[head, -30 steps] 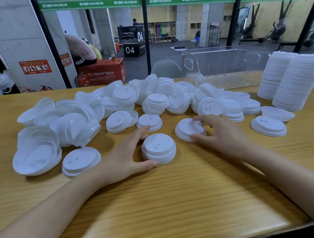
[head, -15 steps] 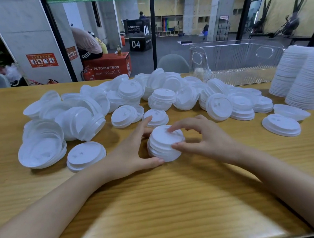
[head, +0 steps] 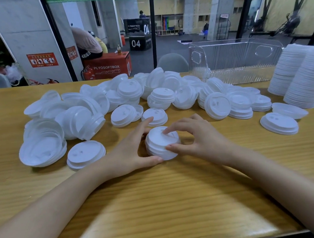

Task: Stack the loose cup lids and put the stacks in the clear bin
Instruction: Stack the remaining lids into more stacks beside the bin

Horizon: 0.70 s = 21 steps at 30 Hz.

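My right hand [head: 201, 139] has swung in to pinch the short stack [head: 158, 141] on the desk [head: 177, 192], left hand [head: 128, 153] cupping its side, but the clear bin [head: 242, 65] looks empty and a big loose pile [head: 162, 97] waits.

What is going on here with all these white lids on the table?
A person is stacking cup lids. The left hand cups a short stack on the wooden table, and the right hand pinches it, forefinger on top and thumb at the side. Many loose lids lie heaped behind. Two tall stacks stand at the right beside the clear bin, which looks empty so far.
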### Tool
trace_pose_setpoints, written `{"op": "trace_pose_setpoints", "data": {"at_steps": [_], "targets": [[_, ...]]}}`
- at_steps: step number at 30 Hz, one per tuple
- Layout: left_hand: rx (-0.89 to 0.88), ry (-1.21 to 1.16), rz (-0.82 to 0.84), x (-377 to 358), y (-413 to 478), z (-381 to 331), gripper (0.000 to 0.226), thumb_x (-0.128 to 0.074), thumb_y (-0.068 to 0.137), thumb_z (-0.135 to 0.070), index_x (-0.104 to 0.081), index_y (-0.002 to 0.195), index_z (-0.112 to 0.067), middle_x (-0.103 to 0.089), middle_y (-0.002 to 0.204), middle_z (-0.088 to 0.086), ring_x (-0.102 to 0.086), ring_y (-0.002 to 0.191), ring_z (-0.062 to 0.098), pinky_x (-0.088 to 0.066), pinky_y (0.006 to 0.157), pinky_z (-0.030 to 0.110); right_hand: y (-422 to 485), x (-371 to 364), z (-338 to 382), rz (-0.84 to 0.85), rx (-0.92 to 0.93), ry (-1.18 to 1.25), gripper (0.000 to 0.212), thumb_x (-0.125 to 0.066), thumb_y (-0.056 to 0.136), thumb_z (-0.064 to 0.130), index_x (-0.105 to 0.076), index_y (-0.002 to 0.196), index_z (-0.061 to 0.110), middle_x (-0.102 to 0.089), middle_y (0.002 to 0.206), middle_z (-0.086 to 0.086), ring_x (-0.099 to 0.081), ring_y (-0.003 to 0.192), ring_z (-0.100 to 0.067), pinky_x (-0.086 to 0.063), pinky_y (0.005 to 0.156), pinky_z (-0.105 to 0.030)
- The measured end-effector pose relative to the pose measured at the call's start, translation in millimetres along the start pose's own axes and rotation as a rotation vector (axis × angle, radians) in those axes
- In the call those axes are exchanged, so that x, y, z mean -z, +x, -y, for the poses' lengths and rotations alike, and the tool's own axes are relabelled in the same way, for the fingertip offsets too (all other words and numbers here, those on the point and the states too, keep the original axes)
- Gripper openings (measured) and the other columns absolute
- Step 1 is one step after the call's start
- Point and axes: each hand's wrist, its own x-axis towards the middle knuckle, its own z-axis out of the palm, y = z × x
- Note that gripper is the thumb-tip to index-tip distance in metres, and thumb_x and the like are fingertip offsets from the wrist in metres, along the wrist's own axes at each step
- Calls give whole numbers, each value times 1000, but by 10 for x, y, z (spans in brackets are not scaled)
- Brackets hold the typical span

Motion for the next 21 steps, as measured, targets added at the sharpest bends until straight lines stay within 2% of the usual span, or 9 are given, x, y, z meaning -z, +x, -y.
{"op": "trace_pose_setpoints", "data": {"at_steps": [6, 10, 15, 17, 19, 21], "targets": [[-4, 5, 0, -2, 8, -1, 102, -82, 77, -34, -12, 151, -39, -42, 132, -33, -31, 122, -25, -22, 96, -4, 1, -8, 8, -27, 11, -39, 57, -43, 71, 77, -64, 114, 47, -59, 119, 22, -40, 103, -7, -39, 96, -40], [-11, 6, -3, 2, 6, -8, 102, -82, 77, -34, -14, 152, -36, -45, 135, -28, -35, 127, -16, -24, 99, -1, -1, -5, 8, -4, 7, -57, 58, -42, 69, 78, -65, 113, 47, -58, 118, 23, -40, 104, -8, -39, 95, -39], [-38, 21, -14, -1, 5, -17, 99, -83, 75, -33, -18, 150, -36, -43, 138, -25, -34, 126, -19, -24, 99, -1, -2, -10, -4, 4, 11, -66, 61, -40, 69, 79, -64, 116, 47, -58, 122, 23, -38, 103, -6, -38, 95, -37], [-42, 42, -22, 0, 1, -15, 95, -82, 76, -38, -22, 149, -39, -44, 140, -23, -35, 129, -15, -27, 106, 7, -20, -10, -12, -2, 15, -53, 63, -40, 70, 79, -60, 121, 48, -57, 124, 24, -38, 104, -6, -37, 96, -36], [-50, 54, -24, 8, 5, -3, 91, -81, 75, -45, -29, 149, -38, -42, 144, -22, -34, 133, -9, -31, 113, 23, -39, 12, -23, -18, 10, -27, 66, -42, 70, 79, -57, 126, 47, -57, 127, 24, -39, 109, -7, -38, 99, -37], [-57, 68, -21, 2, 8, -4, 87, -76, 72, -56, -33, 147, -40, -40, 145, -25, -33, 135, -7, -32, 115, 30, -64, 69, -62, -42, -2, 11, 63, -45, 73, 77, -56, 127, 46, -56, 128, 23, -41, 115, -8, -38, 102, -38]]}}
